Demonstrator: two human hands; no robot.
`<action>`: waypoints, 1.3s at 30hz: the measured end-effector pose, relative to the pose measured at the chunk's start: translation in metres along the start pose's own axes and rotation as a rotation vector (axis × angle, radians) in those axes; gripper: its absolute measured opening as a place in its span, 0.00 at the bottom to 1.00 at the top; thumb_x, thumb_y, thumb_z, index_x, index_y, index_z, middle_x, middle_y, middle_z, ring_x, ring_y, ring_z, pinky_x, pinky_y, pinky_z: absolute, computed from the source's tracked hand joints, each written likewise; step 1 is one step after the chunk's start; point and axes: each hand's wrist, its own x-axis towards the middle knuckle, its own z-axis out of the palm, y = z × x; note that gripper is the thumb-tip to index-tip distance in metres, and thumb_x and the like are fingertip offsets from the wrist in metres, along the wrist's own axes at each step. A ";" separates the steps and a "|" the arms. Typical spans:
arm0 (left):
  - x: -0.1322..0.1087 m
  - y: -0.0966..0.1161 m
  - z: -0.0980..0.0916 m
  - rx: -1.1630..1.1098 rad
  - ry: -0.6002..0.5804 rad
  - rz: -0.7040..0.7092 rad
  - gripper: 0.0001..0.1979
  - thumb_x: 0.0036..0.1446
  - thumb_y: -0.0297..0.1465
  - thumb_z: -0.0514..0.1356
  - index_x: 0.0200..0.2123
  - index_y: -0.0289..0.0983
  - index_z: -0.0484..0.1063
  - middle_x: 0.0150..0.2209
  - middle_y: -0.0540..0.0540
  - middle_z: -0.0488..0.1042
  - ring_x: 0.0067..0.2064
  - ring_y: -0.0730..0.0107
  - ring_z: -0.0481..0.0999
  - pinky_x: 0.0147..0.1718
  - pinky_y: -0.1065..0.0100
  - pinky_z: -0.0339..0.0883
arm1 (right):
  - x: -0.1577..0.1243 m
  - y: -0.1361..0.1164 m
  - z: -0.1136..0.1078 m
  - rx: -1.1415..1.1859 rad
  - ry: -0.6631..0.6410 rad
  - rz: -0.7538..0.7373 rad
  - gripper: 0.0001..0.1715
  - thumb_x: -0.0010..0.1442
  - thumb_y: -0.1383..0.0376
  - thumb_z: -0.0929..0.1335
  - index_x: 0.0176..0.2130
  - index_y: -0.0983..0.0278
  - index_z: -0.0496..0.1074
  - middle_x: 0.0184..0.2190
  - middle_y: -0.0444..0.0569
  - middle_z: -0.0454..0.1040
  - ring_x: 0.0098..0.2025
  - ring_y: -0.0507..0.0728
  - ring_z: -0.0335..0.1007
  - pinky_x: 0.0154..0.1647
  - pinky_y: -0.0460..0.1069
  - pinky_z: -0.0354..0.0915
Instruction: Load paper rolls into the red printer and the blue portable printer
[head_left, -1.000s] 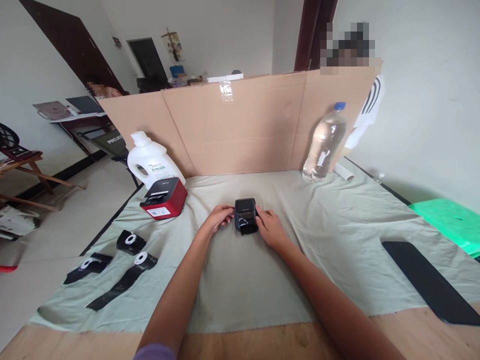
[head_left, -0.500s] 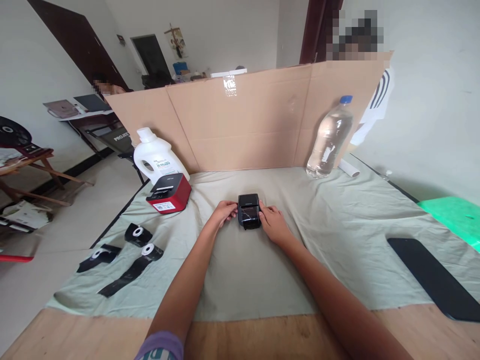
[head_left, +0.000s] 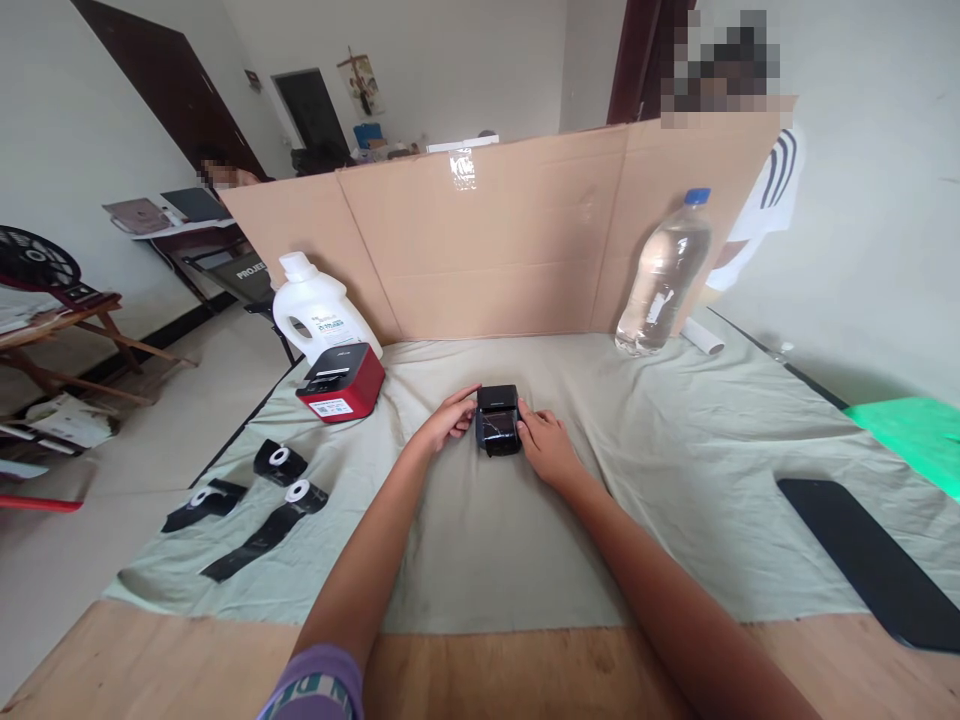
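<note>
A small black portable printer [head_left: 498, 420] lies on the cloth in front of me, its front glossy like the black rolls at the left. My left hand [head_left: 452, 418] is at its left side, index finger reaching to the upper corner and the other fingers curled. Against the opposite side, my right hand [head_left: 549, 440] grips the printer with its fingers along the edge. Several black paper rolls lie to the left, one roll [head_left: 300, 493] with its strip unrolled. Behind them stands a red and black label printer [head_left: 341, 383].
A cardboard screen [head_left: 487, 240] stands at the back, with a white jug [head_left: 322, 310] and a water bottle [head_left: 664, 275] before it. A dark flat slab [head_left: 862, 555] lies at the right, near a green sheet [head_left: 911, 440]. People are beyond the screen.
My left index finger has stretched out toward the printer's upper left corner. My right hand stays at its side. The view has shifted slightly.
</note>
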 end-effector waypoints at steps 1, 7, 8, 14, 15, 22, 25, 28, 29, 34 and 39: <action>0.002 0.001 0.000 0.032 0.020 0.016 0.33 0.54 0.37 0.61 0.64 0.44 0.62 0.24 0.56 0.59 0.18 0.82 0.53 0.17 0.76 0.38 | 0.000 0.000 -0.001 0.010 0.000 0.002 0.30 0.72 0.60 0.53 0.69 0.64 0.57 0.58 0.54 0.73 0.58 0.64 0.63 0.55 0.56 0.57; 0.029 0.013 0.002 0.244 0.197 0.092 0.22 0.59 0.50 0.58 0.35 0.35 0.73 0.21 0.54 0.58 0.19 0.81 0.52 0.17 0.75 0.43 | -0.001 -0.001 -0.004 0.040 -0.003 0.002 0.30 0.71 0.60 0.55 0.69 0.63 0.58 0.59 0.53 0.73 0.57 0.63 0.63 0.56 0.56 0.57; 0.034 0.015 0.003 0.278 0.222 0.096 0.23 0.59 0.51 0.57 0.32 0.35 0.71 0.20 0.54 0.58 0.18 0.80 0.52 0.17 0.74 0.43 | -0.001 -0.001 -0.004 0.044 0.001 0.000 0.30 0.71 0.61 0.55 0.68 0.64 0.58 0.59 0.53 0.73 0.57 0.63 0.63 0.56 0.55 0.57; 0.038 0.026 0.003 0.548 0.356 0.194 0.20 0.60 0.47 0.57 0.30 0.35 0.74 0.21 0.49 0.67 0.23 0.72 0.63 0.23 0.71 0.53 | 0.000 0.000 -0.004 0.045 -0.006 0.000 0.30 0.71 0.60 0.56 0.69 0.65 0.57 0.58 0.53 0.73 0.57 0.63 0.63 0.55 0.55 0.58; 0.035 0.029 0.002 0.598 0.369 0.233 0.18 0.60 0.45 0.57 0.33 0.35 0.76 0.23 0.48 0.69 0.26 0.70 0.67 0.25 0.71 0.55 | 0.000 0.000 -0.004 0.045 -0.006 0.000 0.30 0.71 0.60 0.56 0.68 0.65 0.58 0.58 0.53 0.74 0.57 0.63 0.63 0.55 0.56 0.58; 0.028 0.056 0.016 0.933 0.045 0.341 0.10 0.39 0.32 0.71 0.30 0.43 0.82 0.30 0.49 0.79 0.35 0.64 0.74 0.29 0.72 0.58 | 0.001 0.002 -0.003 0.041 -0.006 -0.011 0.30 0.71 0.60 0.56 0.69 0.64 0.58 0.59 0.53 0.72 0.57 0.63 0.63 0.54 0.56 0.58; 0.036 0.061 0.029 1.029 -0.025 0.327 0.09 0.36 0.27 0.70 0.27 0.43 0.81 0.29 0.48 0.79 0.35 0.62 0.75 0.27 0.71 0.56 | 0.000 0.002 -0.003 0.046 -0.002 -0.006 0.30 0.71 0.60 0.56 0.69 0.63 0.58 0.59 0.53 0.73 0.57 0.63 0.63 0.54 0.56 0.58; 0.039 0.064 0.036 1.092 -0.037 0.336 0.09 0.35 0.25 0.69 0.25 0.42 0.80 0.26 0.47 0.77 0.35 0.61 0.75 0.28 0.70 0.56 | 0.000 0.002 -0.003 0.052 0.003 -0.014 0.30 0.71 0.60 0.56 0.68 0.63 0.58 0.58 0.52 0.74 0.57 0.63 0.63 0.55 0.56 0.57; 0.038 0.066 0.036 1.103 -0.035 0.348 0.09 0.36 0.26 0.69 0.26 0.41 0.80 0.27 0.47 0.77 0.36 0.60 0.75 0.28 0.70 0.56 | 0.000 0.002 -0.004 0.053 0.002 -0.016 0.30 0.71 0.60 0.56 0.68 0.63 0.58 0.58 0.53 0.74 0.57 0.64 0.63 0.55 0.56 0.57; 0.009 0.075 0.019 1.067 0.056 0.474 0.17 0.45 0.31 0.66 0.42 0.39 0.79 0.39 0.45 0.77 0.41 0.62 0.74 0.38 0.69 0.63 | 0.000 0.003 -0.005 0.065 0.002 -0.015 0.30 0.71 0.60 0.56 0.68 0.63 0.59 0.58 0.53 0.74 0.57 0.63 0.63 0.55 0.56 0.58; -0.047 0.045 -0.018 0.642 0.275 0.512 0.15 0.53 0.34 0.62 0.45 0.37 0.74 0.46 0.44 0.76 0.48 0.64 0.74 0.43 0.69 0.67 | 0.000 0.005 -0.004 0.111 0.007 -0.029 0.30 0.71 0.59 0.56 0.68 0.63 0.58 0.59 0.53 0.73 0.56 0.63 0.63 0.56 0.56 0.58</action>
